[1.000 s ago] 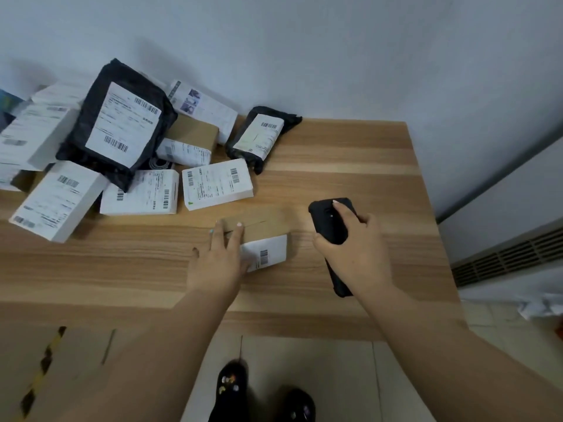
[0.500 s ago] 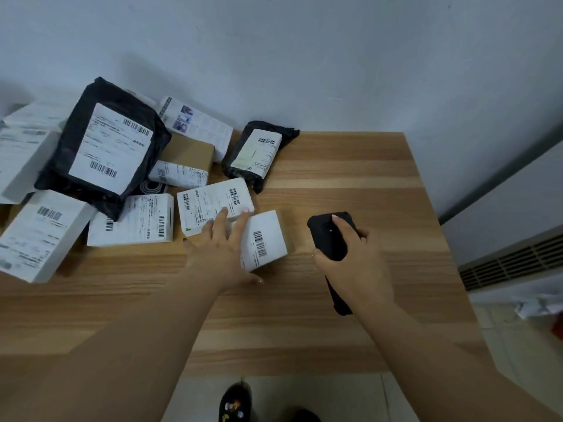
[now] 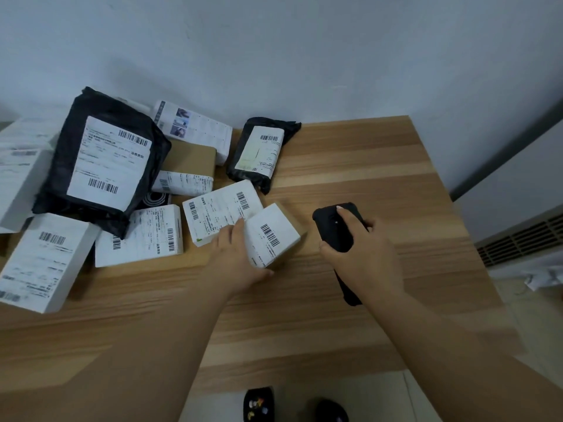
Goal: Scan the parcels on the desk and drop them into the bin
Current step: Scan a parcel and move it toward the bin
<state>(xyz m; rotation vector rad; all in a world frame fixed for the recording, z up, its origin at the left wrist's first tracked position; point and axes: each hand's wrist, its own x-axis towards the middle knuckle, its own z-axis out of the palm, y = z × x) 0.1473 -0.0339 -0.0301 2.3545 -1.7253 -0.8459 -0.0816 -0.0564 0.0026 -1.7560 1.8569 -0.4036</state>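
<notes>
A small cardboard box (image 3: 274,236) with a white barcode label is held near the middle of the wooden desk (image 3: 365,184), tilted so that the label faces up and toward the right. It is gripped by the left hand (image 3: 240,257), whose fingers are curled over its left edge with the thumb tucked under the near corner. Just to its right, a black handheld scanner (image 3: 338,233) is grasped by the right hand (image 3: 362,257), the fingers wrapped round the body and the index finger laid on top near a button.

The step in hand is judged to be the scan of this box. It is best done with the label kept flat and unobstructed toward the scanner's front end, the barcode left uncovered by the left fingers, and the box held steady until the read is made.

Touching the box on its left is a white labelled parcel (image 3: 219,211), and beyond it a heap of further parcels is spread over the desk's left half, among them a large black mailer bag (image 3: 103,166) and a small black mailer bag (image 3: 262,150). No bin is seen.
</notes>
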